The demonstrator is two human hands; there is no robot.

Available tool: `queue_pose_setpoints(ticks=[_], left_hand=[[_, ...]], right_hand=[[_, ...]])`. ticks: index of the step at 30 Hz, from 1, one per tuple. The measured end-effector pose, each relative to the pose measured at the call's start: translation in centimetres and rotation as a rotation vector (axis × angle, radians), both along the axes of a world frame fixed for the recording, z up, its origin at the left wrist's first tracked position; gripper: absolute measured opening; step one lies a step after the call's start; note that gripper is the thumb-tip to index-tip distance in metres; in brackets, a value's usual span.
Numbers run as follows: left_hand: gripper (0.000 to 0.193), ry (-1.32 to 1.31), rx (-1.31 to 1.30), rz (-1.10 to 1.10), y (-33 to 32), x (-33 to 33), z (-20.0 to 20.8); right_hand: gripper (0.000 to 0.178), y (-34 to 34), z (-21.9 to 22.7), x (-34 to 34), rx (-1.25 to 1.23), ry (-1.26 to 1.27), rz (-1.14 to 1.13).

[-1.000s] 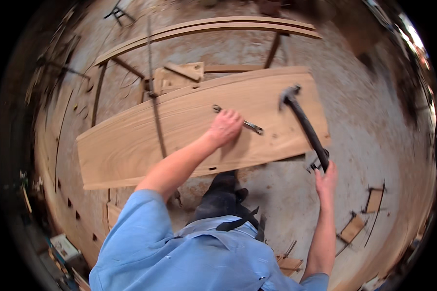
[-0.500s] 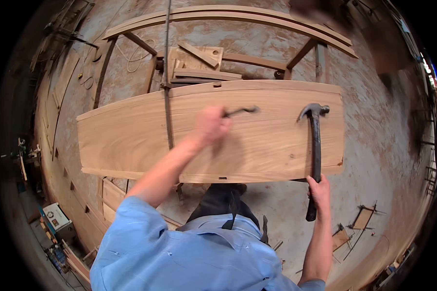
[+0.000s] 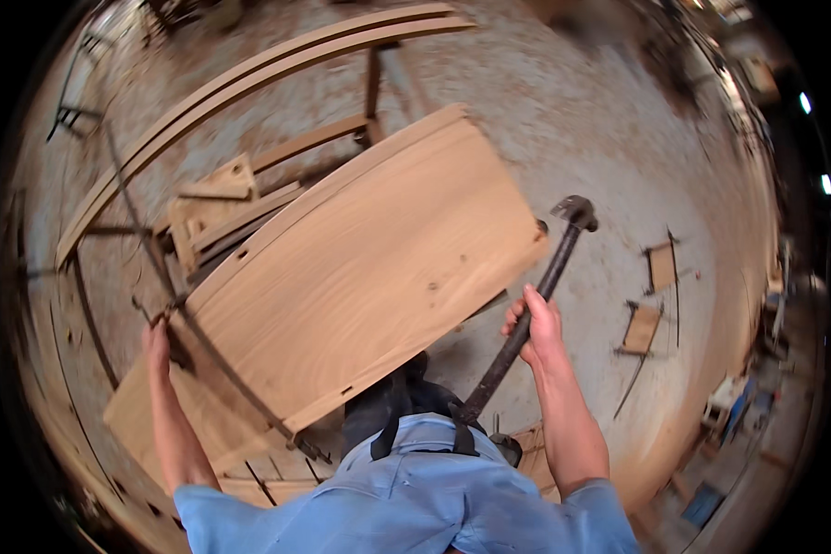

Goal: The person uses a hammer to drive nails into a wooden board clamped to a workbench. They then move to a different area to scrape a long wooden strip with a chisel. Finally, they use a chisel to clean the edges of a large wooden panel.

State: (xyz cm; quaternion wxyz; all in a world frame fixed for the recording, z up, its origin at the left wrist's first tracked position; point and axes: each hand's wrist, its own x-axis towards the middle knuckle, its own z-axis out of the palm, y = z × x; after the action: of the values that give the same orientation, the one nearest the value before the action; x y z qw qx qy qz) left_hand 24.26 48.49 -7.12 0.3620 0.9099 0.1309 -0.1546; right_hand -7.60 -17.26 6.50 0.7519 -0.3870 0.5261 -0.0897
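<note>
head view: my right hand (image 3: 542, 331) gripped the hammer (image 3: 556, 268) mid-handle, its head just off the wood panel (image 3: 369, 249); a careless swing could have dented that corner. the panel lay before me, beneath a clamp bar (image 3: 222, 356). beside the bar, my left hand (image 3: 158, 343) curled, contents unclear; a knock might have shifted the clamping.

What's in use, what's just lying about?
In use:
dark claw hammer in right hand
dark metal bar clamp, left hand beside it
long pale wooden panel

Lying about:
two small brown wooden rectangles on floor
pale wood pieces beyond panel
</note>
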Motion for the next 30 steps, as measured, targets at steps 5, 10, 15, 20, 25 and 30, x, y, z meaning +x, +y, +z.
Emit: queue_pose_setpoints(ticks=[5,10,15,20,25,30], left_hand=[[0.029,0.190,0.007,-0.154,-2.3,2.7,2.7],[0.025,0.229,-0.009,-0.141,-2.4,3.3,0.7],[0.024,0.455,1.043,-1.019,2.5,7.6,-4.1],[0.033,0.205,0.189,-0.334,3.3,7.1,-5.4],[0.041,0.284,-0.022,-0.297,0.7,7.1,-5.1],[0.035,0.132,0.361,-0.499,-2.8,4.4,-3.7]], right_hand=[[0.028,-2.3,-5.8,-3.7,0.289,-0.006,-0.408],[0.034,0.0,-7.9,-4.9,0.457,0.006,-0.693],[0.030,0.7,-9.0,-3.8,0.394,-0.055,-0.777],[0.024,-3.2,-10.5,-1.5,0.289,-0.112,-0.849],[0.036,-6.1,-12.3,0.0,0.515,-0.378,-0.664],[0.044,-6.7,-12.1,1.6,0.498,-0.251,-0.648]])
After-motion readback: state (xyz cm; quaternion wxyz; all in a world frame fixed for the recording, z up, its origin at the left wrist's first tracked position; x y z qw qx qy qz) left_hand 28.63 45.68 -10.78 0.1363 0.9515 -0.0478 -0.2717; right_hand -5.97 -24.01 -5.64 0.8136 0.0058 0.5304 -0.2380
